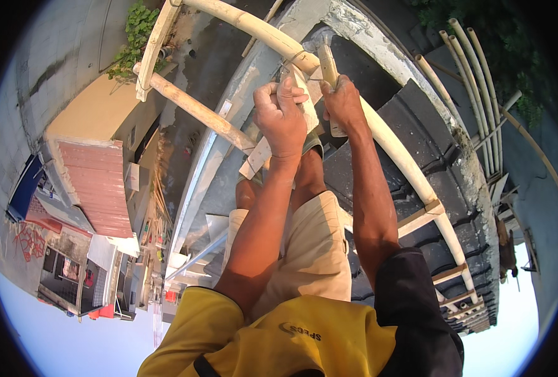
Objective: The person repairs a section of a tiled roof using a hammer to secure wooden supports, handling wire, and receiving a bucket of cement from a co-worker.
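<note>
My right hand [345, 105] is closed around the wooden handle of a hammer [328, 63]. The hammer's grey metal head points away from me, just beyond a long bamboo pole [272, 39]. Beside it, my left hand [281, 119] is closed, thumb against curled fingers; what it pinches, if anything, is too small to make out. Between the hands a pale wooden board [305, 103] slants under the pole. Thin wire or cord appears wrapped around the pole near the board's upper end. Another short board [255, 158] lies below my left hand, partly hidden by it.
Dark roof tiles [370, 169] and a rough concrete edge [464, 157] run along the right. A bamboo crosspiece [197, 110] joins an upright board [155, 53] at left. Far below are a drop to the ground and a reddish roof [94, 183]. Several bamboo poles [480, 94] stand at right.
</note>
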### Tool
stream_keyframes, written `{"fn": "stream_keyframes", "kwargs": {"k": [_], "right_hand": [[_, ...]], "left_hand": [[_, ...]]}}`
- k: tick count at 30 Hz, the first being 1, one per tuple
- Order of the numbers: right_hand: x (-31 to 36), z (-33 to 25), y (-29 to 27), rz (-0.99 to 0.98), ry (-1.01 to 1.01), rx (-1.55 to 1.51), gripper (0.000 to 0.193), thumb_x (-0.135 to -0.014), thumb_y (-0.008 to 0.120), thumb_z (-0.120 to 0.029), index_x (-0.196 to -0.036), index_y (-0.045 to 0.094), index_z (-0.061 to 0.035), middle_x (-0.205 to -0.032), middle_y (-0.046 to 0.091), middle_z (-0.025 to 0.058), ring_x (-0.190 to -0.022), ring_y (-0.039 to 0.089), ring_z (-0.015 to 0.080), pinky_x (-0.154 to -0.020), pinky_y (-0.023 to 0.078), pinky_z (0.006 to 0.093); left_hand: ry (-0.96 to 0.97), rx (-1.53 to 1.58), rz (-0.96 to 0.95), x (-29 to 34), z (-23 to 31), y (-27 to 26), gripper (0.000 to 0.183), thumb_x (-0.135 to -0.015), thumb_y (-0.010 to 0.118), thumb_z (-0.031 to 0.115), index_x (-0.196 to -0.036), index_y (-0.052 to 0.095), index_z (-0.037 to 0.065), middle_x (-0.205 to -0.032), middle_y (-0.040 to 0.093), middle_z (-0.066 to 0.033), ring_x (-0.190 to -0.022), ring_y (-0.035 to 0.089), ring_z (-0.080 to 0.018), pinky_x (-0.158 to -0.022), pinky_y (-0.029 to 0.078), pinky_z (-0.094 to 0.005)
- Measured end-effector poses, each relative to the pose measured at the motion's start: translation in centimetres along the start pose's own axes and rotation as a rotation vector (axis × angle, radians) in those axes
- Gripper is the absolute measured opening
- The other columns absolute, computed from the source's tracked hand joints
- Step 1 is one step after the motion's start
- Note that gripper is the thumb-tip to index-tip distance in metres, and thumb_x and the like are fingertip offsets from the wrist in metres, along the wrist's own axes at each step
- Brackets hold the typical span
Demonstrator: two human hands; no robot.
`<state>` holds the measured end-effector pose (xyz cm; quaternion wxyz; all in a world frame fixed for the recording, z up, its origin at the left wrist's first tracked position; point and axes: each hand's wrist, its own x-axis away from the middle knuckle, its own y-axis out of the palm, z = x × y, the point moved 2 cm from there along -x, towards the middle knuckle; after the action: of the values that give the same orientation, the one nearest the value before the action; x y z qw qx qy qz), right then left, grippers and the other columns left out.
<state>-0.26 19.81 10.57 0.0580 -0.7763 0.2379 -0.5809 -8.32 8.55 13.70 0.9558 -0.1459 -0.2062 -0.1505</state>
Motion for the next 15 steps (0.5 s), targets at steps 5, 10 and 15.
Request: {"fn": "stream_keyframes", "kwargs": {"k": [5,10,15], "right_hand": [[2.4,-0.3,-0.7,0.651,-0.529,-0.211,0.033,-0.098,0.059,-0.026,-0.104,0.05,0.0048,-0.067,0.062,0.0146,-0.052,0.064,0.021,-0.049,0.05,0.0386],[-2.6,3.0,2.6,0.036,-0.153,0.217,0.032,-0.095,0.062,-0.022,-0.105,0.05,0.0063,-0.076,0.067,0.0249,-0.061,0.068,0.032,-0.056,0.052,0.0416],[3.9,-4.6,-0.7,0.464,-0.388,-0.114,0.03,-0.097,0.059,-0.021,-0.105,0.044,0.0037,-0.079,0.066,0.0311,-0.075,0.067,0.0491,-0.066,0.051,0.0517]], "left_hand": [[0.011,0.003,0.012,0.4,0.8,0.3,0.028,-0.102,0.057,0.023,-0.1,0.045,-0.002,-0.077,0.068,-0.0159,-0.065,0.07,-0.0199,-0.06,0.052,-0.0272],[-0.054,0.023,0.01,0.4,0.3,0.4,0.027,-0.102,0.058,0.022,-0.099,0.045,-0.002,-0.077,0.068,-0.0154,-0.065,0.07,-0.0198,-0.06,0.052,-0.0274],[-0.003,-0.02,0.024,0.3,0.7,0.2,0.028,-0.102,0.058,0.022,-0.098,0.045,-0.002,-0.077,0.068,-0.0147,-0.065,0.069,-0.0194,-0.06,0.052,-0.0272]]}}
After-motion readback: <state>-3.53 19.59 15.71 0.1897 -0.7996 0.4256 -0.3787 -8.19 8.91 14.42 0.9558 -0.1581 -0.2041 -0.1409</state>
